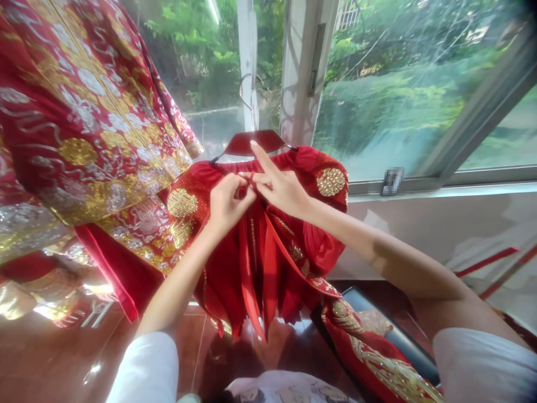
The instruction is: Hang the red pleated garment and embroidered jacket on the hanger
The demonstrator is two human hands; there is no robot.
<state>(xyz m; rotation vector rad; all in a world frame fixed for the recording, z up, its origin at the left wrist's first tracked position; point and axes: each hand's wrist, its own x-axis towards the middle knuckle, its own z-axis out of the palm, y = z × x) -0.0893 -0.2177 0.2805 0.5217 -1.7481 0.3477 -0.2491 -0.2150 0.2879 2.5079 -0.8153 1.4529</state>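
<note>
Head view: mid-frame, a red jacket [224, 268] hangs on a hanger [247, 144]; near its top the left hand [229, 201] pinches a red ribbon [271, 271] and the right hand [285, 190] holds it, index finger extended.

Robe [113, 117] blocks left; room right of red jacket [229, 254].

Bright daylight through windows [403, 112], streaky reflections over them. Hands [230, 204] well lit; shadow on right forearm [384, 257]. Sequined garment [92, 129] glints, lower-left highlights blown. Floor [54, 358] dim, shiny spots. Hazy, soft; edges stretched, upper-right corner dark; item [392, 181] on sill [461, 188] pixelated.
</note>
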